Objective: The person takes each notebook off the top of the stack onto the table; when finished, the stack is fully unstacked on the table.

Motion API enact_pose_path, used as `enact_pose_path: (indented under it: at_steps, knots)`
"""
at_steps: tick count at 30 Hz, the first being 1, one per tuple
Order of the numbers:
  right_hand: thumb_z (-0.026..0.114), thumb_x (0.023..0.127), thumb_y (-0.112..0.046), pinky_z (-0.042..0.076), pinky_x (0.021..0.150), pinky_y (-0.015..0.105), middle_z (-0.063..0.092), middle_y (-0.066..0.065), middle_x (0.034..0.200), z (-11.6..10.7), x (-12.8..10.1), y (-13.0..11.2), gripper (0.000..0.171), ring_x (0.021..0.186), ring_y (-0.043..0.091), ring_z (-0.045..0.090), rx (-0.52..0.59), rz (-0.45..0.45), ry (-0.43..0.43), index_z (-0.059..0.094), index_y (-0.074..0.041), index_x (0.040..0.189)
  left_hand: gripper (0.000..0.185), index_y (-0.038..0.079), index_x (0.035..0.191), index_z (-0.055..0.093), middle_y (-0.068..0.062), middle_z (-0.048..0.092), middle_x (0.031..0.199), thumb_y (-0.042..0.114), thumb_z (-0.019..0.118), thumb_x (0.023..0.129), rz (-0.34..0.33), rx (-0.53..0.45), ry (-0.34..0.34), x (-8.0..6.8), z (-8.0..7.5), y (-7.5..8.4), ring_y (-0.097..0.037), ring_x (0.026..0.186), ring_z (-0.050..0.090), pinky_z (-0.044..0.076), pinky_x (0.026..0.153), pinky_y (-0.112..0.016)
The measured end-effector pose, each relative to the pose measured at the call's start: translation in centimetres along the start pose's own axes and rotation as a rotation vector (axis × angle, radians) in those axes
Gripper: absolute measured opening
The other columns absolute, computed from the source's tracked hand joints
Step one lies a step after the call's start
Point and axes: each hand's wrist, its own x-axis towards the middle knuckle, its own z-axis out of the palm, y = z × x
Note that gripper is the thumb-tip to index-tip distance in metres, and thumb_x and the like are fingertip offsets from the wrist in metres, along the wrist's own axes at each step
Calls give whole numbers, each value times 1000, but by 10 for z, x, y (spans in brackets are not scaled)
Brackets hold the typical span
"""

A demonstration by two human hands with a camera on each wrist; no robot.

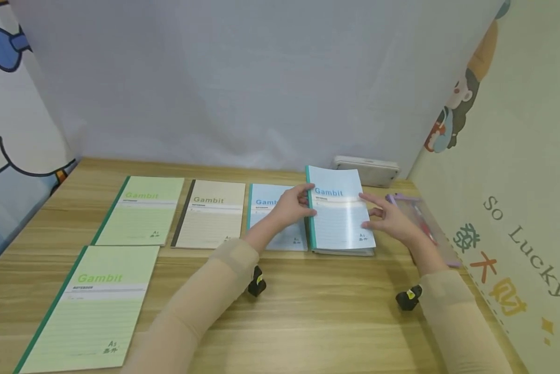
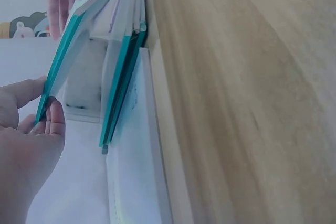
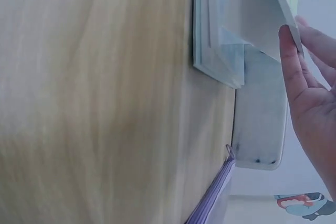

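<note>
Long beige sleeves [image 1: 205,301]; a small black-and-yellow wrist camera [image 1: 256,282] under each.

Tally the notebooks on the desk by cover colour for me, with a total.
Green notebooks: 2
Beige notebook: 1
Blue notebooks: at least 3, one flat, one lifted in both hands, a stack under it of unclear count
Total: at least 6

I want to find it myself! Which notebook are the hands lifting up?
Look along the back row of notebooks on the wooden table, all the way to the right end. There a light blue notebook with a teal spine sits raised above a small stack, the left hand gripping its spine edge, the right hand touching its other edge. Unlike its neighbours, it isn't lying flat.
</note>
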Motion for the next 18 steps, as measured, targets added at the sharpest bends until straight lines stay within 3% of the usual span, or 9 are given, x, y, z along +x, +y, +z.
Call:
enact_pose_path:
  at_steps: [5,8,13,18]
  knots:
    - [70,84,-9,51,76,20,25,17,152,0,0,-12,79,98,8,55,-10,33,-23,25,-7,149,72,14,145,37,-6,53,124,4,71,83,23,-71,-12,-6,-8,8,-19,111,54,49,89,-26]
    - [71,85,-15,49,77,19,37,16,146,-1,1,-15,78,97,10,57,-42,39,-30,27,-11,150,71,16,145,37,-5,53,124,4,70,83,38,-116,-20,-12,-14,15,-18,109,54,50,87,-26]
    - [70,86,-17,48,74,19,58,8,121,0,2,-25,73,89,9,61,-83,-12,-27,32,-14,148,70,18,145,39,-5,54,126,5,70,84,70,-150,-25,-22,-28,27,-18,107,54,50,87,-28]
    - [70,86,-16,49,66,25,59,10,101,5,4,-44,70,79,13,59,-105,-49,-13,36,-14,146,69,20,144,39,-4,54,128,6,70,84,83,-138,-24,-35,-46,39,-18,108,53,49,90,-30]
